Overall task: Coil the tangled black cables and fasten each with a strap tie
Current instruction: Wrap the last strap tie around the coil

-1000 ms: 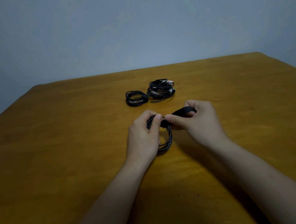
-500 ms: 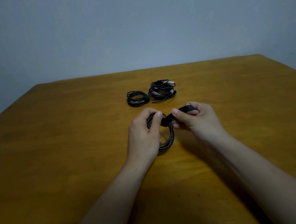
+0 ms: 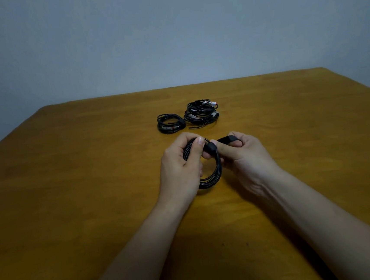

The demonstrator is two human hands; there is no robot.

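A coiled black cable [image 3: 214, 175] stands on edge over the middle of the wooden table [image 3: 72, 196]. My left hand [image 3: 180, 167] grips the coil's left side, thumb pressed on its top. A black strap tie [image 3: 211, 146] is wrapped round the top of the coil, and its free end [image 3: 227, 139] runs right into my right hand [image 3: 244, 156], which pinches it. Farther back lie a small coiled cable [image 3: 170, 123] with a strap round it and a looser pile of black cables [image 3: 201, 114] with white and red ends.
The table's far edge [image 3: 174, 87] meets a plain grey wall. Bare wood lies to the left and right of my hands. Both forearms reach in from the bottom of the view.
The strap now sits tighter round the top of the coil, and my right hand has drawn its free end slightly to the right. The coil and left hand stayed in place.
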